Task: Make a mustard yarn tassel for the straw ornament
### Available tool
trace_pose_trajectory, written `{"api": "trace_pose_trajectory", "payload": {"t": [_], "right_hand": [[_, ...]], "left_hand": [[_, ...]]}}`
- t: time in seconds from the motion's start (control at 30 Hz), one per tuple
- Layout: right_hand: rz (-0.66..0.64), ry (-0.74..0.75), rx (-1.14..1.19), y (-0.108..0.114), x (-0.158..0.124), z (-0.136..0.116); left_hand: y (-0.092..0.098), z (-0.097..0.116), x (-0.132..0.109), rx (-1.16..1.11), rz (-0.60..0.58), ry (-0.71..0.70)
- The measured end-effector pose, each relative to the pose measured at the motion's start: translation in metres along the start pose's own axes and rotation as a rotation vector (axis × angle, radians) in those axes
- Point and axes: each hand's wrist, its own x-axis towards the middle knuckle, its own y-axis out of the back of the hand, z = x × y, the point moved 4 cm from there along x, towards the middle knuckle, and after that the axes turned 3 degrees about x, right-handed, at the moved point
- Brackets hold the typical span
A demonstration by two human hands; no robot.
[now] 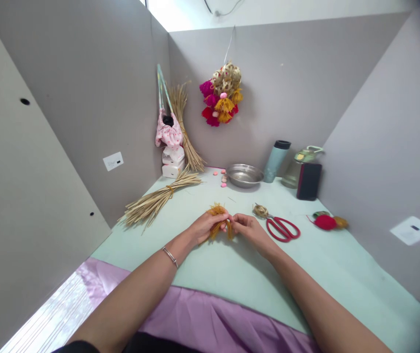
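My left hand is closed around a mustard-yellow yarn tassel, whose loose strands stick out above and below the fingers. Close against it, my right hand pinches at the tassel's right side; what lies between its fingertips is too small to make out. To the right of my right hand lie red-handled scissors, with a small woven straw ball by their blades. A thin needle-like thing rests on the table beyond my hands.
A tied straw bundle lies at left. Pink beads and a steel bowl are at the back. A blue tumbler, green bottle and phone stand back right, near red yarn. Tasselled straw balls hang above.
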Motion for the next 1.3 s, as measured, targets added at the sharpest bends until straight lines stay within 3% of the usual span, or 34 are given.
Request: {"api": "trace_pose_trajectory", "payload": {"t": [0.27, 0.5, 0.7, 0.97, 1.3], "right_hand": [[0.062, 0.011, 0.003, 0.003, 0.001, 0.000], [0.125, 0.002, -0.023, 0.010, 0.002, 0.004], [0.111, 0.000, -0.011, 0.007, 0.001, 0.000], [0.102, 0.020, 0.012, 0.006, 0.000, -0.002], [0.098, 0.020, 0.040, 0.007, -0.002, -0.004]], "left_hand": [[0.002, -0.006, 0.003, 0.009, 0.068, -0.009], [0.001, -0.007, 0.003, 0.034, 0.060, 0.011], [0.002, -0.012, 0.003, 0.041, 0.050, 0.042], [0.006, -0.015, 0.006, 0.049, 0.121, 0.043], [0.004, -0.014, 0.003, 0.129, 0.089, 0.036]]}}
